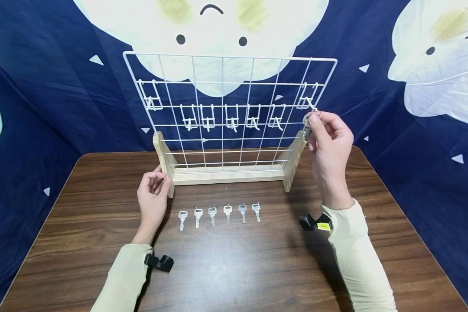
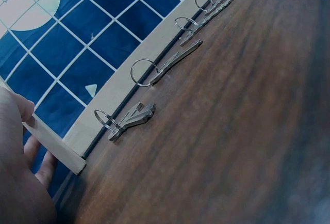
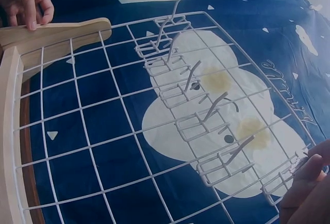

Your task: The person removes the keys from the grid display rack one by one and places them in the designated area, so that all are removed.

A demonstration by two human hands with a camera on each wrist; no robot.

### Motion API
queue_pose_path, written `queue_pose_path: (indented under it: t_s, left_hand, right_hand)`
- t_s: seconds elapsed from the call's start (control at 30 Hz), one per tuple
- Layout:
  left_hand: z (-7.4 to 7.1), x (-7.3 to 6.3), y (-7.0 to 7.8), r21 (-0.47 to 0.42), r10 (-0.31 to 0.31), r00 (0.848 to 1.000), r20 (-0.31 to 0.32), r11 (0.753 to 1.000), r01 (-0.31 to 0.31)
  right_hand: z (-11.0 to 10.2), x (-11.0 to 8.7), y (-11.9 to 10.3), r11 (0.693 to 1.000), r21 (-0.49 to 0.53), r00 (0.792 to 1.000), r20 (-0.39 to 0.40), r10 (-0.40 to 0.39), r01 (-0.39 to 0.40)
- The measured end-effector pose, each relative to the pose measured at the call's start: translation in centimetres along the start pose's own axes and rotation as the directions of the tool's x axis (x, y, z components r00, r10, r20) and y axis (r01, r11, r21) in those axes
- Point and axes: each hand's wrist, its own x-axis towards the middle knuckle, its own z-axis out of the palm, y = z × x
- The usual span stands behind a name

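Note:
My right hand [image 1: 331,143] pinches a key [image 1: 306,122] by its ring, up at the right edge of the white wire grid [image 1: 222,82]. The key hangs just below the upper right hook [image 1: 306,102]; whether the ring touches that hook I cannot tell. Low on the other side, my left hand [image 1: 153,195] grips the left wooden leg [image 1: 163,156] of the stand, thumb in front and fingers behind it. In the left wrist view, keys with rings, among them the nearest key [image 2: 135,121], lie on the table beside the stand's base.
Several keys [image 1: 228,213] lie in a row on the brown wooden table [image 1: 226,268] before the stand. White hooks [image 1: 232,119] line the grid's middle, and another hook [image 1: 151,102] sits upper left. A dark blue cloth [image 1: 43,108] with clouds hangs behind.

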Motion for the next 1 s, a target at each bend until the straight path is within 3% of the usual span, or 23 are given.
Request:
queue_pose_path:
  t_s: [0.27, 1.0]
  left_hand:
    - [0.0, 0.0, 0.1, 0.010, -0.002, 1.000, -0.002, 1.000, 0.002]
    - [0.0, -0.2, 0.3, -0.008, 0.006, 1.000, -0.001, 1.000, -0.006]
  right_hand:
    - [-0.4, -0.8, 0.0, 0.999, 0.002, 0.999, -0.012, 0.043, -0.043]
    - [-3.1, -3.8, 1.9, 0.973, -0.196, 0.991, 0.042, 0.130, -0.119]
